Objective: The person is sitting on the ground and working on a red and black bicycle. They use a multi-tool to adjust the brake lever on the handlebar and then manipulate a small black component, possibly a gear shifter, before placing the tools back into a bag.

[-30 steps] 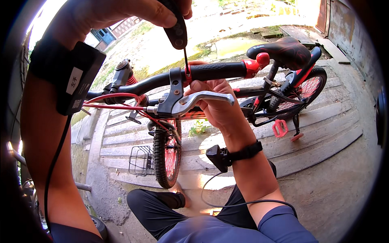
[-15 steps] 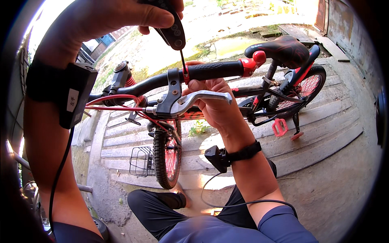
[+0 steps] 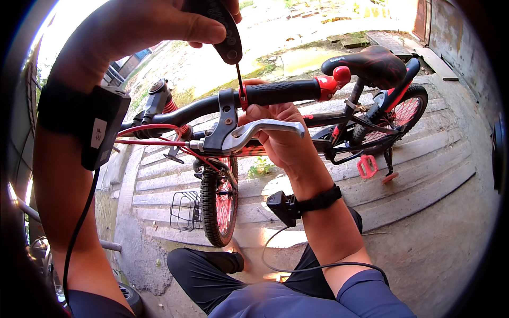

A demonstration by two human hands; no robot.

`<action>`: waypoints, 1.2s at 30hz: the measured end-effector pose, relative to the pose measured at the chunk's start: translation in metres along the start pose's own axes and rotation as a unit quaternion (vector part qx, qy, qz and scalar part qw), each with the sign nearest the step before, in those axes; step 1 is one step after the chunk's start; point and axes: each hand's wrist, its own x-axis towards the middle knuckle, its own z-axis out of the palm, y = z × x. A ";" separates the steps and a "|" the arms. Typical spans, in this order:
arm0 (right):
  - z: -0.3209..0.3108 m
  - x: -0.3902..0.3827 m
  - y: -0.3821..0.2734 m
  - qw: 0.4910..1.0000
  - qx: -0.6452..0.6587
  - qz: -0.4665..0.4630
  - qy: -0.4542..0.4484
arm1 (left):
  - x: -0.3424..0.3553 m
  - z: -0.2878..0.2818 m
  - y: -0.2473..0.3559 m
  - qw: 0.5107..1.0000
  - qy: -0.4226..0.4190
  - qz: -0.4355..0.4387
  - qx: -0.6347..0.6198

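Note:
At the top, my left hand (image 3: 175,24) is closed around a black folding multi-tool (image 3: 225,40) with one thin key folded out. The key points down onto the red clamp ring (image 3: 243,97) at the inner end of the black handlebar grip (image 3: 283,92). My right hand (image 3: 278,127) holds the grip from below near that ring, its thumb in front and fingers passing behind. Beside it, the silver brake lever (image 3: 265,129) runs across my palm side from a black bracket (image 3: 228,119) on the handlebar (image 3: 185,115). The key's tip is too small to make out.
The black and red bicycle stands with its front wheel (image 3: 216,206) towards me and saddle (image 3: 371,68) at the right. Red cables (image 3: 151,135) curve from the lever. A wire basket (image 3: 185,211) lies on the slatted ground. Black cords hang from both wrist-worn devices.
My left wrist and forearm have shifted slightly to the right, with the multi-tool almost still on the ring. My right hand keeps its hold on the grip.

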 end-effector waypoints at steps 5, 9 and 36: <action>0.003 -0.001 0.004 0.999 0.038 -0.022 -0.007 | 0.001 0.004 -0.006 0.999 0.016 0.033 0.007; 0.000 0.000 0.007 0.999 0.032 -0.025 -0.026 | 0.002 0.006 -0.010 0.996 0.016 0.086 -0.028; -0.002 -0.001 0.004 0.998 0.041 -0.046 -0.007 | -0.010 0.044 0.038 0.968 0.213 -0.028 0.132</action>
